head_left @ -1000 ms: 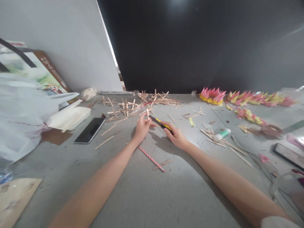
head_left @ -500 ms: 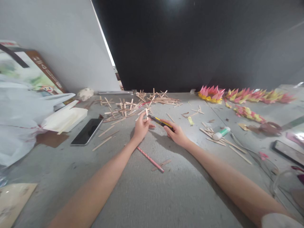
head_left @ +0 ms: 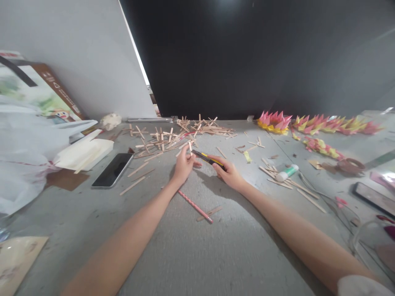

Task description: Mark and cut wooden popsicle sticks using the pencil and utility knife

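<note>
Near the middle of the grey table, my left hand pinches a short wooden stick that points upward. My right hand is wrapped round a black and yellow utility knife, whose front end points left and meets the stick or the fingertips beside it; the exact contact is too small to make out. Below my hands, a pink pencil lies slanted over a flat wooden stick. Behind them spreads a pile of wooden sticks, some crossed.
On the left are a phone, a white tray and a plastic bag. To the right lie a glue stick, loose sticks, cables, pink and yellow paper pieces and another phone. A black panel stands behind.
</note>
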The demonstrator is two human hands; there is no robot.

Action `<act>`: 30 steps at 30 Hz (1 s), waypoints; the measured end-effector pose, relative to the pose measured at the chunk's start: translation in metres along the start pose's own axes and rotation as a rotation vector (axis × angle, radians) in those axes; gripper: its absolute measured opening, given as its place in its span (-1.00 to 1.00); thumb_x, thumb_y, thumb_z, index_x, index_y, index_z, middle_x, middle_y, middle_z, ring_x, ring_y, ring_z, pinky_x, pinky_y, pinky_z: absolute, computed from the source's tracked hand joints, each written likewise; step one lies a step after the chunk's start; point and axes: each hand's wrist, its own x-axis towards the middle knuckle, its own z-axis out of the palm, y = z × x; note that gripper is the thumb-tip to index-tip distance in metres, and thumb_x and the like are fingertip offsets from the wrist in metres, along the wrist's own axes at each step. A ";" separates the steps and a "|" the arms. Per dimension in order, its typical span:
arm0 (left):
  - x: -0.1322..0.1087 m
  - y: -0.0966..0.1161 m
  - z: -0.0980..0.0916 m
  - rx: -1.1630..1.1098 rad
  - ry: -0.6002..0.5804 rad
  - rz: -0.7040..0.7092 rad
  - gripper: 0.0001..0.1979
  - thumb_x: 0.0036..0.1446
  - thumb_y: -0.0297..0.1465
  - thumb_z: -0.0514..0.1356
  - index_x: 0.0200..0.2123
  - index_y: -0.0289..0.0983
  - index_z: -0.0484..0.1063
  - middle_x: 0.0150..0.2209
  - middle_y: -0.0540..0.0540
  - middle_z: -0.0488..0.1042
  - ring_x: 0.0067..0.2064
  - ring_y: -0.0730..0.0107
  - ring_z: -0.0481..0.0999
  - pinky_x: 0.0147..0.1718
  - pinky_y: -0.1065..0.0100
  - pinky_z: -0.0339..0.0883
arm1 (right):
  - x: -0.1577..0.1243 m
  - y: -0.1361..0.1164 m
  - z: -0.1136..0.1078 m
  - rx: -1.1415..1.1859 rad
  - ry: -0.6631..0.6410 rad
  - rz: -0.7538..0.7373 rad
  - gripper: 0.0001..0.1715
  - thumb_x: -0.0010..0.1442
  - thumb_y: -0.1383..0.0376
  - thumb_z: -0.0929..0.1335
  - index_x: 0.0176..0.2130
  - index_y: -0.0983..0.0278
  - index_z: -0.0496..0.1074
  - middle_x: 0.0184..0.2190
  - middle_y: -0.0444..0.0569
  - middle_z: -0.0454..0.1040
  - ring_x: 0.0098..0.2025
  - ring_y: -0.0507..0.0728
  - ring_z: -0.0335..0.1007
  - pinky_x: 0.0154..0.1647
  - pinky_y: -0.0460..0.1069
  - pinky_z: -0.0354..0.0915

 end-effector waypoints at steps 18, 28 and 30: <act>-0.009 0.009 0.002 0.313 0.033 0.116 -0.44 0.40 -0.32 0.09 0.40 -0.28 0.11 -0.36 -0.09 0.66 -0.34 0.28 0.72 -0.30 0.34 0.58 | -0.004 0.001 0.005 -0.135 0.127 -0.180 -0.53 0.49 0.04 0.28 0.22 0.18 0.49 0.16 0.08 0.59 0.20 0.20 0.53 0.21 0.07 0.42; -0.005 0.002 0.002 0.190 0.034 0.067 -0.45 0.39 -0.28 0.10 0.38 -0.23 0.13 -0.34 -0.03 0.62 -0.37 0.30 0.72 -0.34 0.32 0.62 | -0.003 0.005 0.007 -0.142 0.113 -0.132 -0.51 0.49 0.05 0.27 0.23 0.23 0.48 0.15 0.11 0.59 0.17 0.22 0.54 0.18 0.08 0.44; -0.004 0.003 0.002 0.177 0.034 0.058 -0.45 0.38 -0.27 0.11 0.37 -0.24 0.14 -0.36 -0.02 0.60 -0.39 0.30 0.71 -0.36 0.33 0.61 | -0.003 0.006 0.006 -0.147 0.118 -0.122 -0.50 0.49 0.05 0.27 0.23 0.23 0.49 0.13 0.10 0.59 0.17 0.23 0.53 0.18 0.10 0.44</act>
